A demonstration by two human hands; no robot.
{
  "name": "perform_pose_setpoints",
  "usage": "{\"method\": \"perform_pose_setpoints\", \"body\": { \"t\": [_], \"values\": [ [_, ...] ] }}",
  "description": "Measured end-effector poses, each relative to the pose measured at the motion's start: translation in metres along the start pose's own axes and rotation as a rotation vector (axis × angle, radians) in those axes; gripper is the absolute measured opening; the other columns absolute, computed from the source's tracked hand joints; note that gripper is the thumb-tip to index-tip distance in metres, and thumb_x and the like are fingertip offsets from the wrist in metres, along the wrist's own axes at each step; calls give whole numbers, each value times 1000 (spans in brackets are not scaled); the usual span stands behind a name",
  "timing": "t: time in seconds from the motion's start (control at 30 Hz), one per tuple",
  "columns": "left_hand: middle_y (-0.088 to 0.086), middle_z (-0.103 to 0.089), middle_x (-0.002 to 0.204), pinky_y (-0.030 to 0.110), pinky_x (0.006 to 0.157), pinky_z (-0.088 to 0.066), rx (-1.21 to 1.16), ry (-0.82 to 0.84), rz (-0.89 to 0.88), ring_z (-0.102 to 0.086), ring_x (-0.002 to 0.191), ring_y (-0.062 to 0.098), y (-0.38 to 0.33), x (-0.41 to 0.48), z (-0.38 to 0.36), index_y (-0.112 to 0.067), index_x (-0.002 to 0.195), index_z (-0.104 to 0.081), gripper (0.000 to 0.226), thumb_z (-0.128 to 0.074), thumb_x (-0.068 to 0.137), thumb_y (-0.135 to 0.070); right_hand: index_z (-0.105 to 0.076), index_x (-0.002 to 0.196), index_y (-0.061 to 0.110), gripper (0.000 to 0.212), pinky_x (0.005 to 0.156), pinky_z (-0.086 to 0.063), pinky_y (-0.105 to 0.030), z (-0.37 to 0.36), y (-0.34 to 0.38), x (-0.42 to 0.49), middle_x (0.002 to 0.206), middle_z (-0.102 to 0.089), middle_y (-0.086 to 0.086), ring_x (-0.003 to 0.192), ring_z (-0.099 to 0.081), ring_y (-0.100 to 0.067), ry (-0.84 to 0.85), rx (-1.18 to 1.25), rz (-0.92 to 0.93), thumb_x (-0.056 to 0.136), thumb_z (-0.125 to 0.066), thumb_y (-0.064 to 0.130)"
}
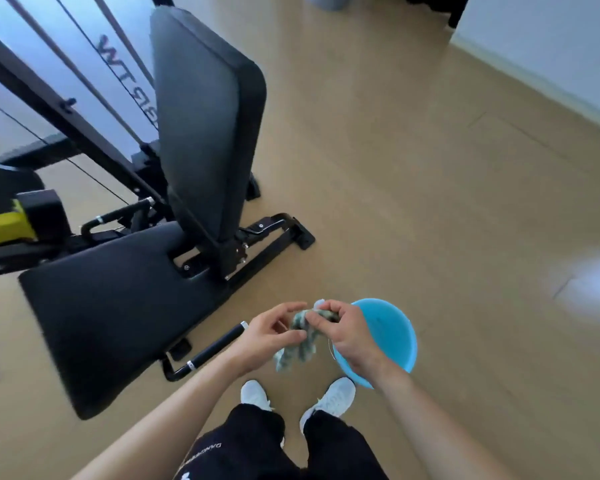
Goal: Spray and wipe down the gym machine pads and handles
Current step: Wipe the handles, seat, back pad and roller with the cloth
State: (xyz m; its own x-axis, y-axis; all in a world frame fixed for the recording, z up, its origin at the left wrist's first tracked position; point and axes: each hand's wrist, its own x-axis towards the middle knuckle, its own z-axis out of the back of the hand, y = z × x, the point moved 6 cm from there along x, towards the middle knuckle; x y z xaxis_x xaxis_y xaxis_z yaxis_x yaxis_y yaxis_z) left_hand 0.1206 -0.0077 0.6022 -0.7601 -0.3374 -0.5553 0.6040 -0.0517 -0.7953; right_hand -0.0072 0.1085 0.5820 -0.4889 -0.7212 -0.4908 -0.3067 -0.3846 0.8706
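Note:
A black gym machine stands at the left, with an upright back pad (201,126) and a flat seat pad (111,306). A black handle bar (215,348) juts out beside the seat. In front of me, both hands hold a crumpled green-and-white cloth (300,344). My left hand (271,332) pinches its left side. My right hand (343,332) grips its top, over a blue bucket (392,334) on the floor.
The tan floor (430,202) stretches to the right towards a white wall (551,46). The machine's frame, cables and a yellow-and-black part (11,223) fill the left. My white shoes (333,396) stand just below the bucket.

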Motion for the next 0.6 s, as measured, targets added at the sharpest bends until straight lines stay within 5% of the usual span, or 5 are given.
{"method": "perform_pose_setpoints", "body": {
  "t": [0.1,0.27,0.37,0.6],
  "values": [
    [-1,-62,103,37,84,-59,44,-126,-92,-66,89,13,-2,-27,32,-38,99,-70,26,-80,78,-50,-75,78,24,13,69,-56,-32,-39,28,-8,76,-70,1,72,-64,-13,113,-40,8,89,-81,24],
    [11,-69,90,52,81,-58,-84,-246,-132,-66,83,28,22,-75,86,-19,79,-61,34,-79,77,-48,-75,88,11,11,76,-61,-38,-114,67,-17,85,-74,-7,79,-69,-17,229,-122,57,87,-83,19],
    [2,-60,73,39,65,-45,-164,-257,-157,-54,71,17,40,-106,114,-16,75,-54,39,-81,77,-44,-75,96,9,21,78,-61,-36,-153,84,-20,89,-74,-6,81,-69,-15,312,-224,84,82,-88,18],
    [-19,-50,64,23,59,-39,-169,-435,-173,-45,61,3,95,-164,192,-25,90,-63,28,-89,79,-24,-74,113,11,36,85,-60,-27,-233,98,-10,98,-76,2,90,-72,-12,376,-508,62,80,-86,4]
  ]
}}
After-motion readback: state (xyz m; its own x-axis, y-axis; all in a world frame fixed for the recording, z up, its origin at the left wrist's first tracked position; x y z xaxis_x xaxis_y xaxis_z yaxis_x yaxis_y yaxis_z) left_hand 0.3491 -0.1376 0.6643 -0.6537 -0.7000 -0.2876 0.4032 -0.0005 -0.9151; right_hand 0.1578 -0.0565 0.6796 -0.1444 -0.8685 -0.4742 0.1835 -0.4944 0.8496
